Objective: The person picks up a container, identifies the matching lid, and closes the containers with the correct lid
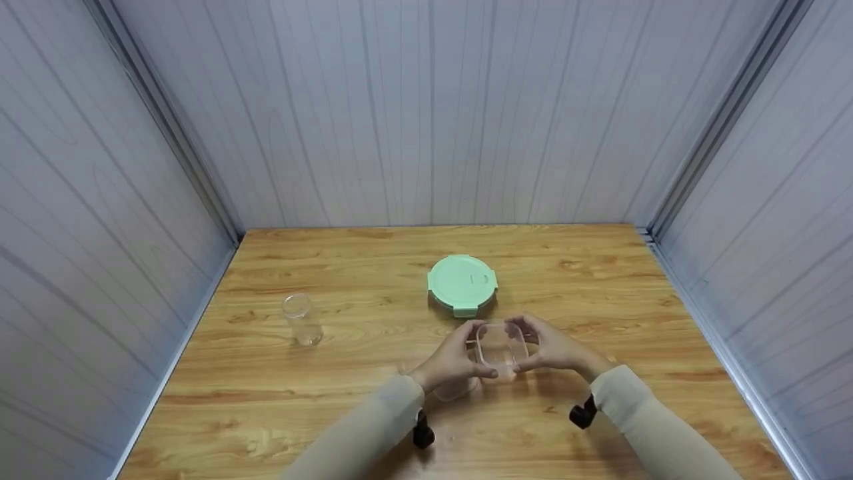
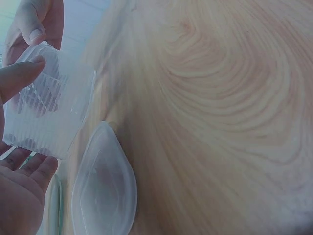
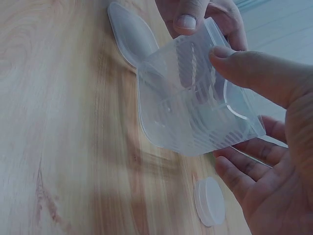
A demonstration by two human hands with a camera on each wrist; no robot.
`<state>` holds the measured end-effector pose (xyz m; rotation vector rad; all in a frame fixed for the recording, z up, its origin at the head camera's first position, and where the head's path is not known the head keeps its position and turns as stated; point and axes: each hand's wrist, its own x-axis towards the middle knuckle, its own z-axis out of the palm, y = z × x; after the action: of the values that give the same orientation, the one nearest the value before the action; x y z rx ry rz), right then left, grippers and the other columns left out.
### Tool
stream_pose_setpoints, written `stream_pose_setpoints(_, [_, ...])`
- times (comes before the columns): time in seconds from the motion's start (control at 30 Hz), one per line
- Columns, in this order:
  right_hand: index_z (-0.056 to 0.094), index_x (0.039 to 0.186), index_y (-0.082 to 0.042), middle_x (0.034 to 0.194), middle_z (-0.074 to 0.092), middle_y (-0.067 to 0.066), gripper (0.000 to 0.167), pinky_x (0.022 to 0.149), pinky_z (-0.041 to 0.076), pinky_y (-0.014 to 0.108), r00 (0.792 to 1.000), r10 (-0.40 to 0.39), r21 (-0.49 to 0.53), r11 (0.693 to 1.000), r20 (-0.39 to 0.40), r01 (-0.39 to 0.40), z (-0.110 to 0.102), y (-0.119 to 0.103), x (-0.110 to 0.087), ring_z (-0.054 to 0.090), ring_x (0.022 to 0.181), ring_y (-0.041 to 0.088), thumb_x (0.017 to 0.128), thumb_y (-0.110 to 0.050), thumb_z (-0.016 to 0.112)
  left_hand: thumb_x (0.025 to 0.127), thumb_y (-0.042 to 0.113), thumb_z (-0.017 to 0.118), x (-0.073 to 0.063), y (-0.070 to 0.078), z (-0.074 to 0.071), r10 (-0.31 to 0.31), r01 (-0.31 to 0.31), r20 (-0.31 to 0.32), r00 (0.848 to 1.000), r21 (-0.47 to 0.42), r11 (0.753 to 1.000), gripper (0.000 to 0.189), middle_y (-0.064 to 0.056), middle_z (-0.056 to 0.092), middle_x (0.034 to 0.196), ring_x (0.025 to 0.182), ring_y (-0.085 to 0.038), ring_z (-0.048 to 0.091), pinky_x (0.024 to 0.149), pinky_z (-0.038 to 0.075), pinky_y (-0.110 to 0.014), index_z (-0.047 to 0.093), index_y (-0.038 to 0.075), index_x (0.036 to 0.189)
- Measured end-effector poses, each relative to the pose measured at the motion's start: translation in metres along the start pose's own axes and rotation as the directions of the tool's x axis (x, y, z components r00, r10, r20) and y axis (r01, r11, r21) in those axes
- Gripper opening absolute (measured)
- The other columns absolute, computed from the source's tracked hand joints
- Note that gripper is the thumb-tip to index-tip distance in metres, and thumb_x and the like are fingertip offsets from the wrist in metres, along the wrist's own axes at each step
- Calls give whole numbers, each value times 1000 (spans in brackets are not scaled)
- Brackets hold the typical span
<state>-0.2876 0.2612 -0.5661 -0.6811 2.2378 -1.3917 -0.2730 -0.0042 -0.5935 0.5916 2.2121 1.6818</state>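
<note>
Pale long sleeves [image 1: 363,430] are stretching over a brown wood-grain tabletop [image 1: 373,280]. The left hand [image 1: 454,359] and right hand [image 1: 554,347] are gripping opposite sides of a clear, square plastic container [image 1: 500,350], holding it above the tabletop, near a round mint-green lidded box [image 1: 462,283].

The head camera looks forward and down from well above the brown wood-grain bench [image 1: 200,413], facing the pale grey wall [image 1: 460,120]. The black wrist cameras [image 1: 583,413], tipped sideways, look in closely from left and right at the clear squarish plastic container [image 1: 500,343], which all three views share.
</note>
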Motion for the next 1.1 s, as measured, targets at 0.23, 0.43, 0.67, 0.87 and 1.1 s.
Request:
stream_pose_setpoints(0.23, [41, 155, 7, 155, 47, 37, 91, 128, 32, 68, 1000, -14, 7, 1000, -2, 14, 2, 3, 0, 42, 150, 55, 83, -9, 94, 79, 5, 97, -1, -4, 1, 17, -17, 0, 1000, -27, 999, 90, -24, 53, 159, 149, -43, 52, 125, 44, -52, 50, 2, 155])
stream_pose_setpoints(0.43, [43, 155, 5, 154, 50, 34, 91, 128, 32, 68, 1000, -14, -4, 1000, -3, 14, 4, 6, 0, 43, 150, 53, 81, -9, 95, 80, 6, 97, -3, -6, 2, 22, -22, 3, 1000, -6, 1000, 87, -24, 54, 157, 148, -42, 52, 126, 43, -54, 51, 1, 153])
stream_pose_setpoints(0.67, [46, 153, 3, 150, 52, 33, 90, 126, 34, 69, 999, -31, -11, 999, -4, 31, 6, 7, 1, 46, 147, 51, 79, -7, 95, 80, 8, 97, -3, -8, 2, 4, -4, 3, 1000, 24, 1000, 88, -22, 55, 158, 150, -39, 51, 127, 41, -51, 50, 3, 154])
stream_pose_setpoints(0.87, [45, 154, 4, 150, 52, 33, 91, 125, 36, 68, 1000, -21, -4, 1000, -7, 21, 7, 7, 1, 47, 145, 51, 78, -6, 95, 80, 9, 97, -2, -10, 1, 4, -4, 3, 1000, 47, 999, 88, -22, 56, 155, 148, -38, 52, 126, 41, -51, 50, 1, 154])
stream_pose_setpoints(1.1, [45, 153, 3, 151, 52, 31, 90, 124, 38, 67, 1000, -2, -12, 1000, -10, 2, 6, 6, 1, 47, 145, 49, 79, -7, 95, 79, 9, 97, -2, -9, 1, 1, -1, 3, 1000, 56, 998, 89, -22, 57, 153, 145, -38, 54, 126, 41, -51, 50, 3, 154])
